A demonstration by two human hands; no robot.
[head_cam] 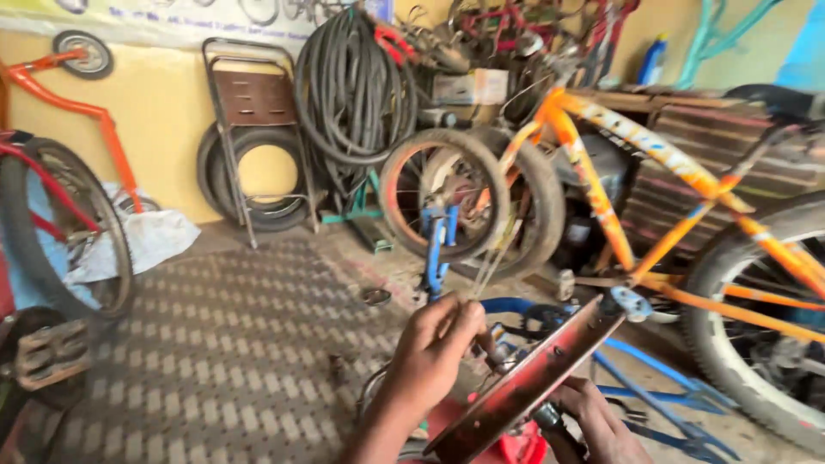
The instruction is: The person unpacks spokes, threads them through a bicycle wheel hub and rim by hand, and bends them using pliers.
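Note:
A bare metal wheel rim [524, 387] with a reddish inner face tilts across the lower middle of the view. My left hand [434, 348] rests on top of it, fingers pinched around a small part at the spokes near the rim's inner side. My right hand [597, 421] sits below the rim and grips a dark tool handle [550, 421] under it. What the fingertips hold is blurred. Thin spokes [490, 258] rise from the rim toward a blue stand [436, 249].
An orange bicycle [653, 163] stands at right, its tyre [748, 335] close to my right hand. A blue frame [653, 387] lies on the floor. Tyres [352, 86], a folding chair [253, 112] and a red bicycle wheel [60, 223] line the back and left. Patterned floor [232, 344] spreads at left.

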